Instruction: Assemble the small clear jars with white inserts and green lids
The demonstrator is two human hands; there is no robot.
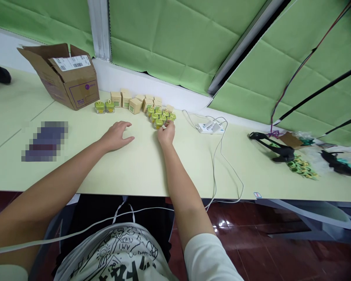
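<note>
My right hand (166, 133) reaches to a cluster of small clear jars with green lids (154, 117), its bent fingers at the jars nearest me. Whether the fingers grip a jar cannot be made out, as the hand hides part of the group. Resting on the table, my left hand (115, 136) has thumb and fingers apart and holds nothing. Two more green-lidded jars (104, 107) stand beyond the left hand. Several small tan cardboard boxes (135, 105) stand in a loose row behind the jars.
An opened brown carton (73, 80) stands at the back left. A blurred-out dark object (45, 141) lies left of my arm. Right of the jars are a white power strip (210, 127) and loose white cables (213, 168). Black straps (276, 148) and green pieces (302, 167) lie farther right.
</note>
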